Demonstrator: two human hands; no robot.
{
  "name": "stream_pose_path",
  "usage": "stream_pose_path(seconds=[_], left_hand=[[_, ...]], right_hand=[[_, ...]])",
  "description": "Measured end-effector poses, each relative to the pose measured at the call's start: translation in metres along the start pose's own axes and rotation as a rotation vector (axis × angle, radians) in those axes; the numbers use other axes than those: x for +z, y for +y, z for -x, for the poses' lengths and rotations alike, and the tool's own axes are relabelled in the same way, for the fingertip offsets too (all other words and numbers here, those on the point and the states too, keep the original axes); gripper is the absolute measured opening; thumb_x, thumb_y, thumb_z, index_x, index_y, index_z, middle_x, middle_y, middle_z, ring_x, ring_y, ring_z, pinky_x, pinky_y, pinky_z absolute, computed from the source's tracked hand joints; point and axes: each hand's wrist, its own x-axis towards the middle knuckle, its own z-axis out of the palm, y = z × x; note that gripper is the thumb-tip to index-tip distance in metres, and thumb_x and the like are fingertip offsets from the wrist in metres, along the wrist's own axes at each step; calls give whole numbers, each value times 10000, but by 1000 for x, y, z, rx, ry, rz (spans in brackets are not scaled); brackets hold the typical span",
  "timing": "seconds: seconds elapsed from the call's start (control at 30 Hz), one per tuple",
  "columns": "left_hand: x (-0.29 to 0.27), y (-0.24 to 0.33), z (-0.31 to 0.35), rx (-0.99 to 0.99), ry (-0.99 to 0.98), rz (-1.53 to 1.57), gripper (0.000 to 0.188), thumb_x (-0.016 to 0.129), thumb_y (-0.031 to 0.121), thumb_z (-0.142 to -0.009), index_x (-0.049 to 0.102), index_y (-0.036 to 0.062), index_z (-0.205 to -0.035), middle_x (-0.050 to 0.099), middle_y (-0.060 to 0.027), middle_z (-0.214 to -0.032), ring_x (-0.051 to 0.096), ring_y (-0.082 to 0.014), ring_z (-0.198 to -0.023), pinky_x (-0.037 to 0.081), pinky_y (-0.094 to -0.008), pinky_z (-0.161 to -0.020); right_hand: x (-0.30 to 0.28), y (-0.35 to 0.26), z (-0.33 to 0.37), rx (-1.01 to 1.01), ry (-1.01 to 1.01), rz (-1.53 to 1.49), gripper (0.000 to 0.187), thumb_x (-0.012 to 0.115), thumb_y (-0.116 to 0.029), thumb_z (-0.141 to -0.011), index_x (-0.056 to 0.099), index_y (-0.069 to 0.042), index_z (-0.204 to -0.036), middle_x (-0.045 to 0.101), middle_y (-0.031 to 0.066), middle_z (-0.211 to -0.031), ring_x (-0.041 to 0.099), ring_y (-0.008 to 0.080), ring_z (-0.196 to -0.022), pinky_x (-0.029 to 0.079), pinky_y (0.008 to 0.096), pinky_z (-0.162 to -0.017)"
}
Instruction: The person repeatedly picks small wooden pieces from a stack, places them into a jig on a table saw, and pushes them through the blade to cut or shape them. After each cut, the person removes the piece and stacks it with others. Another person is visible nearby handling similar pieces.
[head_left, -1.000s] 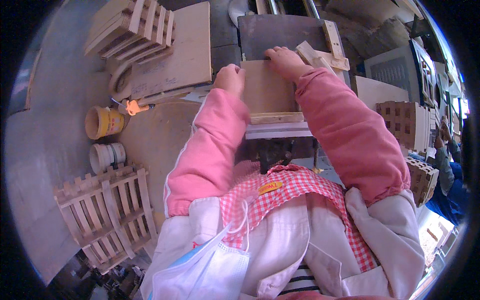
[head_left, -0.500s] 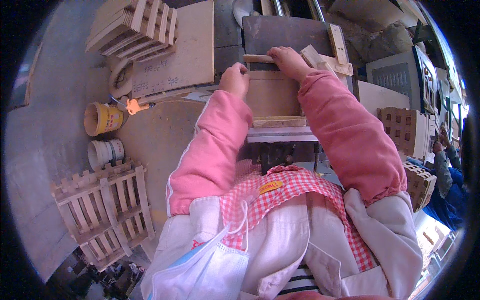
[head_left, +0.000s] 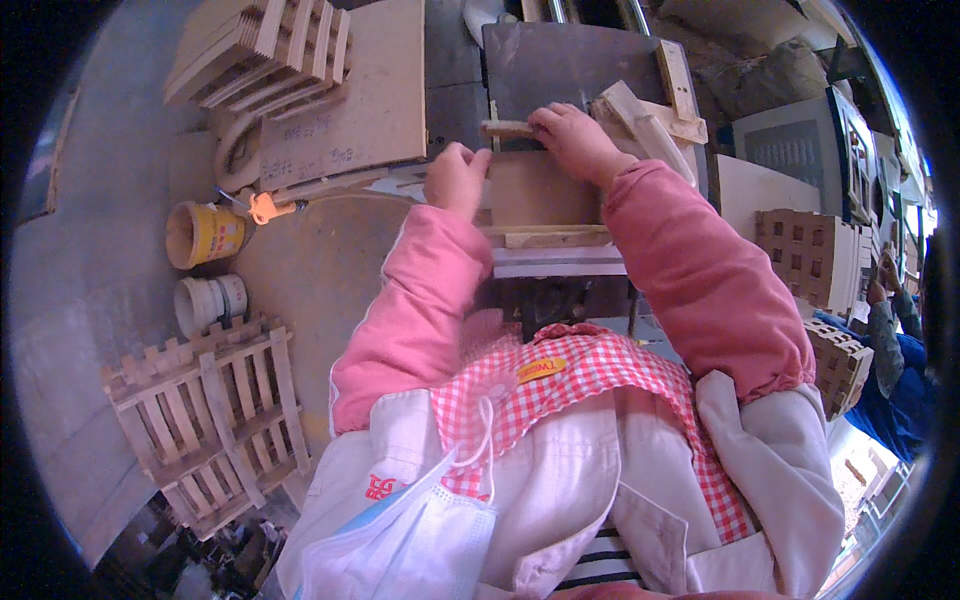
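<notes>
My right hand (head_left: 577, 143) is closed over the right end of a short wooden strip (head_left: 508, 129), above the dark work surface of a machine table (head_left: 570, 65). My left hand (head_left: 455, 182) has its fingers curled together beside the left edge of a flat brown board (head_left: 545, 188); whatever is in them is hidden. The board lies between my forearms. A pale wooden bar (head_left: 560, 238) runs along the board's near side.
Wooden blocks (head_left: 640, 115) stand right of my right hand. A panel (head_left: 370, 110) carrying stacked slotted wood pieces (head_left: 265, 55) is at left. Buckets (head_left: 205, 235) and a slatted wooden rack (head_left: 205, 420) stand lower left. Another person (head_left: 905, 370) is at far right.
My left hand has moved down and slightly left. The right hand has shifted slightly down and left, and the strip now sits lower and slightly tilted.
</notes>
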Motion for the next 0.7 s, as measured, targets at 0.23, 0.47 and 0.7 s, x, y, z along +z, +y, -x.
stream_pose_path(seconds=[0.23,0.47,0.7], left_hand=[[6,7,8,69,-114,-38,325,614,356,-843,697,68,-969,677,-190,-963,639,-376,-916,496,-459,-799],[-1,-2,17,122,-139,-42,307,640,337,-826,687,55,-940,681,-181,-897,644,-367,-859,493,-464,-765],[-3,-6,26,276,-65,-62,293,664,297,-833,684,27,-944,685,-183,-903,649,-373,-844,497,-431,-748]], right_hand=[[6,3,-2,-3,41,48,259,529,-95,-862,600,-89,-1110,602,142,-1058,553,349,-1043,450,431,-918],[3,-11,24,-137,-71,17,228,538,-168,-921,591,-51,-1109,597,144,-1054,537,354,-1046,440,419,-929],[7,-17,22,-31,32,16,266,581,-216,-893,589,-62,-1109,592,144,-1039,538,351,-1038,446,426,-916]])
